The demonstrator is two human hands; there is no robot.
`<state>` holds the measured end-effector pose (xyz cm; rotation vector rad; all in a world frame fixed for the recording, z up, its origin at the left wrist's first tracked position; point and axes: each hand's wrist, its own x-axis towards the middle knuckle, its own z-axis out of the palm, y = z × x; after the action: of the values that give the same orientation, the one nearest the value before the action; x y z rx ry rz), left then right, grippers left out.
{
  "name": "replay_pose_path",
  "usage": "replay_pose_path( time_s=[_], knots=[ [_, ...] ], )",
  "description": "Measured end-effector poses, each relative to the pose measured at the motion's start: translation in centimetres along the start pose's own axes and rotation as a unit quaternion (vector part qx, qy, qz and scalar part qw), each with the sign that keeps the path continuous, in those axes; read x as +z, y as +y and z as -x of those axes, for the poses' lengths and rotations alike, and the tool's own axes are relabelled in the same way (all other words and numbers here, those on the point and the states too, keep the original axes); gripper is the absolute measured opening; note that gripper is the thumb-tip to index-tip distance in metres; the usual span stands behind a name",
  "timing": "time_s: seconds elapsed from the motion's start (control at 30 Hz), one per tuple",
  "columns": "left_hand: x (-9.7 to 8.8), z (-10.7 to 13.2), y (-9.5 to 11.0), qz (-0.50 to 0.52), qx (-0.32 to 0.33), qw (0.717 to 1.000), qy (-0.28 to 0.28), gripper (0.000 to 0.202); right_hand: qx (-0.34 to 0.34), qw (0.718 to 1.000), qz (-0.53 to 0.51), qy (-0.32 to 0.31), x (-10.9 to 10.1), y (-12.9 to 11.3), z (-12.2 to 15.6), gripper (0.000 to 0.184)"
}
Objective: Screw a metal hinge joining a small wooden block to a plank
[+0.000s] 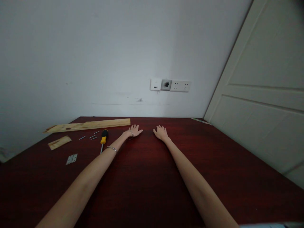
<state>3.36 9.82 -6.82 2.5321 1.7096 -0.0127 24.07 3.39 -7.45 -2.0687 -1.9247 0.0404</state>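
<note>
My left hand [135, 130] lies flat on the dark red table [147, 183], fingers spread, with nothing in it. Its fingertips are close to the right end of a long wooden board [95, 125]. My right hand [161, 132] rests palm down a short way to the right, fingers a little apart, also holding nothing. Left of my left forearm lies a screwdriver [104, 138] with a black and yellow handle; my arm is close to its shaft tip. Several screws or pins [92, 136], too small to tell, lie beyond it. A metal hinge [71, 159] lies flat nearer to me.
A short wooden piece [59, 142] is at the table's left. Behind the table rises a white wall with sockets [180, 85]. A white panelled door [261, 95] stands along the right side. A thin strip [201, 121] lies at the back right corner.
</note>
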Motion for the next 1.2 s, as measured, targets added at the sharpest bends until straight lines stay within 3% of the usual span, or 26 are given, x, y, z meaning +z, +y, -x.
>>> replay_pose_path(
  time_s=[0.7, 1.2],
  knots=[
    [2.1, -0.1, -1.7, 0.008, 0.031, 0.999, 0.032, 0.069, -0.016, 0.999, 0.012, 0.025, 0.2, 0.3, 0.5, 0.046],
    [1.3, 1.2, -1.2, 0.012, 0.028, 0.999, 0.03, 0.069, -0.019, 0.999, 0.018, 0.026, 0.2, 0.3, 0.4, 0.047]
  ],
)
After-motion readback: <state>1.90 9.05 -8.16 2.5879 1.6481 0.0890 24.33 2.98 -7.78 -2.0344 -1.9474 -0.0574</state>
